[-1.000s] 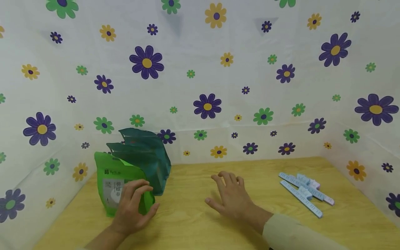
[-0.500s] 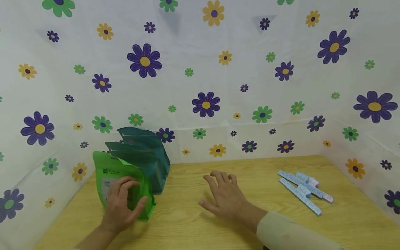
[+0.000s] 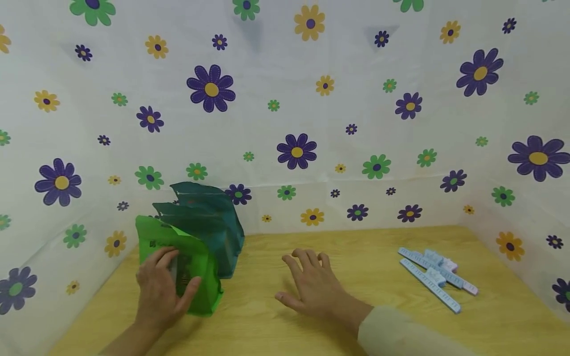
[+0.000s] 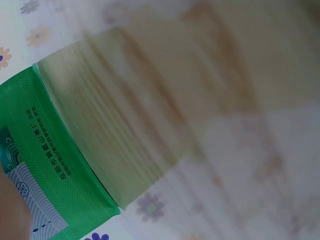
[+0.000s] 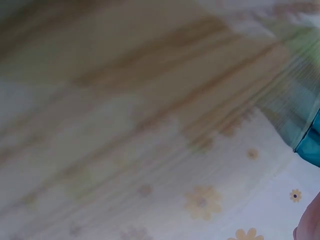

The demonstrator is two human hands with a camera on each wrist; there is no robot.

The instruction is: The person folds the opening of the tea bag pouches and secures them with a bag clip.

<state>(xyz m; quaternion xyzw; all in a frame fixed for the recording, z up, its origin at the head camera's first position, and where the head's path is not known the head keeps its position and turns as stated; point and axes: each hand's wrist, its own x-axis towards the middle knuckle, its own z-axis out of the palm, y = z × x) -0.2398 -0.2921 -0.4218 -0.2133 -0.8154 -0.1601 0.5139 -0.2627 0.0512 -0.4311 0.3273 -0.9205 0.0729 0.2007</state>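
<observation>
A bright green printed pouch [image 3: 189,244] stands upright at the left of the table. My left hand [image 3: 156,291] lies over its front in the head view, fingers loosely bent and thumb apart, with nothing pinched between them. The left wrist view shows the pouch's printed face [image 4: 55,165] with a blurred bit of hand at the edge. Above the middle of the table hovers my right hand [image 3: 313,287], fingers spread and relaxed, holding nothing. Its wrist view catches a corner of a teal pouch [image 5: 311,145].
Two dark teal pouches [image 3: 227,232] stand behind the green one. Several pale blue and lilac bag sealing clips [image 3: 434,277] lie in a loose pile on the right of the wooden table [image 3: 267,326]. A white cloth with flowers [image 3: 267,128] walls the back and sides.
My left hand has shifted left across the front of the green pouch, uncovering its lower right corner. My right hand has drifted slightly to the left.
</observation>
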